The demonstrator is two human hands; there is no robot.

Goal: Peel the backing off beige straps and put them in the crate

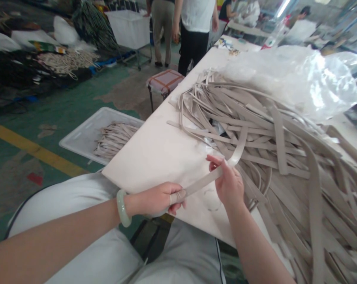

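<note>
My left hand [160,198], with a pale green bangle on its wrist, is closed on one end of a beige strap [205,179] near the table's front corner. A little further along the same strap, my right hand [227,179] pinches it between thumb and fingers. The strap runs up and to the right into a big heap of similar beige straps [279,150] that covers the right half of the white table [155,154]. Both hands hover just above the tabletop.
A crumpled clear plastic bag [291,79] lies on the heap's far side. On the green floor to the left sits a white tray [83,136] with more straps. A small stool [163,81] stands by the table's far edge. Two people [193,27] stand beyond it.
</note>
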